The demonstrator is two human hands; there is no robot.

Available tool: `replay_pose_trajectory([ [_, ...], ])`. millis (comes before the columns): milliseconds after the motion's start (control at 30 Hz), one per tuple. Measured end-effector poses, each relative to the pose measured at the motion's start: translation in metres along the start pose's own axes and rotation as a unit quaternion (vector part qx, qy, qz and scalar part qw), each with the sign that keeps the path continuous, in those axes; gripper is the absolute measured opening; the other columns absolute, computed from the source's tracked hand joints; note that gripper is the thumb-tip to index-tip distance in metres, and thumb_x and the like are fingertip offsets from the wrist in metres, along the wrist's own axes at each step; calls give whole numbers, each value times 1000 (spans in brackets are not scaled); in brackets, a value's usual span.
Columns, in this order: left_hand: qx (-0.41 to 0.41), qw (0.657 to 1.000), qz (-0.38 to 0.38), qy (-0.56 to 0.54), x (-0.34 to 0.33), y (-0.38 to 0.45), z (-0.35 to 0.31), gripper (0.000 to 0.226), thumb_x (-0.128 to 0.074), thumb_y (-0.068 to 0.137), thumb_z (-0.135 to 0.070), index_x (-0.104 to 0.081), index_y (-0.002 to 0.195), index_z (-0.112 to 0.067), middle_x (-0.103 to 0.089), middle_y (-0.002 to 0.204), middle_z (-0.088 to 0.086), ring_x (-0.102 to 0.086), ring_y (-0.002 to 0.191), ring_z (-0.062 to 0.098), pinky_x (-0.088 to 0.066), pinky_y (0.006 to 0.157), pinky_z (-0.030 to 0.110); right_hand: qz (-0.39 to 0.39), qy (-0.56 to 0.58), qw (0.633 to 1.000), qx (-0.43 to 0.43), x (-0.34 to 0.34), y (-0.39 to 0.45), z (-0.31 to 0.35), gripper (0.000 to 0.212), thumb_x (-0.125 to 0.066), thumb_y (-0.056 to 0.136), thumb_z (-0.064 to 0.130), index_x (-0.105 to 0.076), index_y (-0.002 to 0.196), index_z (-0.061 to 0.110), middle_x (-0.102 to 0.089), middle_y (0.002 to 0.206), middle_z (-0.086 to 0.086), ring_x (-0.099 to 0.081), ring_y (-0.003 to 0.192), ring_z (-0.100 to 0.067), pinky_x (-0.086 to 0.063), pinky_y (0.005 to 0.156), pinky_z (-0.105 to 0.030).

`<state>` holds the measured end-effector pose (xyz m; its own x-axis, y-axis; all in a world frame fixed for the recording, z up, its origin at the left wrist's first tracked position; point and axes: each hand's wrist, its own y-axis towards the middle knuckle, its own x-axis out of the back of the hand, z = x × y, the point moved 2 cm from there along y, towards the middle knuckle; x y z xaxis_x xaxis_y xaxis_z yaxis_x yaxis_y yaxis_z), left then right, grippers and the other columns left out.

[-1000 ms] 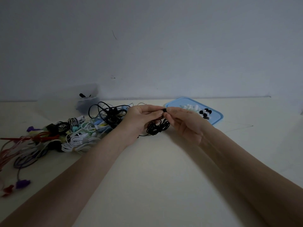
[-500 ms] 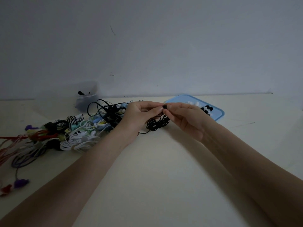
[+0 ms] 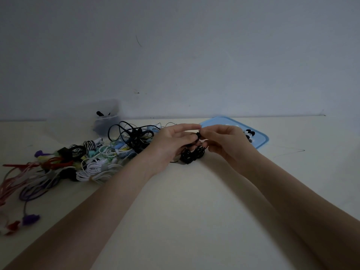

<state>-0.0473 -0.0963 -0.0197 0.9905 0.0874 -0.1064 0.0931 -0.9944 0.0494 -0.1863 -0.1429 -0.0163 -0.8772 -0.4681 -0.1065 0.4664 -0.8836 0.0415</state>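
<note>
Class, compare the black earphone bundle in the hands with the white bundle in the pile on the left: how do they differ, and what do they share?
Colour: the black bundle is dark, the white bundle pale.
Handling: the left hand and right hand pinch the black bundle's end; the white bundle lies untouched.
Place: the black bundle sits apart from the pile, the white bundle within it.
Both are coiled thin cables.

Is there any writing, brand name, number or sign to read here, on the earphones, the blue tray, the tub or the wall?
No text can be read anywhere.
The black earphone pinched by the left hand and right hand, the heap of cables, the blue tray and the clear tub show no lettering; in this dim picture, any fine print is too small to tell.
The wall marks are scratches, not letters.
</note>
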Motion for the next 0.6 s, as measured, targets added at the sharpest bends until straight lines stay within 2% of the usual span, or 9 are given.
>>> replay_pose_trajectory([
  [200, 28, 997, -16, -66, 3, -1, -1, 22, -48, 93, -1, -65, 106, -8, -67, 81, 5, -63, 68, 10, -52, 62, 14, -76, -37, 996, 12, 4, 3, -1, 8, -59, 89, 8, -65, 84, 4, -63, 72, -3, -47, 43, -4, -34, 42, -16],
  [300, 40, 990, -39, -129, 7, 2, -4, 22, -46, 94, -3, -64, 106, -6, -69, 78, 5, -65, 64, 10, -53, 61, 16, -108, -190, 974, 56, 7, 6, -2, 13, -58, 88, 7, -68, 83, 13, -65, 78, 2, -40, 37, 0, -31, 42, -13],
  [367, 47, 984, -45, -165, 6, 2, -7, 22, -47, 94, -5, -62, 109, -2, -69, 83, 8, -66, 70, 12, -56, 67, 18, -78, -272, 957, 70, 3, 5, 1, 18, -58, 86, 3, -68, 95, 15, -64, 91, 5, -47, 43, 4, -35, 46, -11],
  [433, 64, 976, -33, -207, 6, 3, -12, 22, -50, 93, -10, -62, 109, -1, -66, 91, 12, -66, 78, 15, -56, 76, 21, -19, -254, 967, 28, -4, 2, 1, 35, -61, 84, 1, -60, 116, 15, -59, 108, 0, -56, 55, 1, -41, 46, -11],
  [467, 73, 970, -20, -230, 6, 3, -15, 22, -50, 93, -13, -63, 107, -1, -66, 93, 12, -66, 80, 16, -55, 77, 22, 13, -229, 973, 6, -6, 1, 0, 47, -64, 82, -1, -54, 123, 18, -56, 115, -4, -61, 63, -6, -47, 52, -13],
  [533, 83, 963, 2, -257, 3, 0, -22, 22, -49, 94, -17, -64, 103, -3, -67, 91, 11, -66, 77, 14, -55, 74, 22, 50, -204, 978, 4, -11, -2, 0, 62, -68, 76, -7, -49, 127, 23, -54, 120, -10, -65, 87, -18, -56, 72, -22],
  [567, 75, 964, 7, -255, 3, -1, -28, 20, -50, 94, -15, -64, 101, -3, -67, 90, 10, -66, 74, 13, -55, 72, 20, 57, -184, 981, 23, -14, -3, 5, 61, -68, 75, -10, -51, 125, 21, -57, 118, -13, -65, 91, -22, -57, 75, -25],
  [600, 66, 968, 7, -244, 1, -1, -31, 18, -50, 93, -12, -64, 100, -3, -67, 89, 9, -66, 70, 12, -55, 70, 19, 55, -156, 985, 43, -14, -4, 9, 56, -66, 75, -13, -54, 122, 16, -59, 115, -16, -66, 87, -26, -57, 72, -26],
])
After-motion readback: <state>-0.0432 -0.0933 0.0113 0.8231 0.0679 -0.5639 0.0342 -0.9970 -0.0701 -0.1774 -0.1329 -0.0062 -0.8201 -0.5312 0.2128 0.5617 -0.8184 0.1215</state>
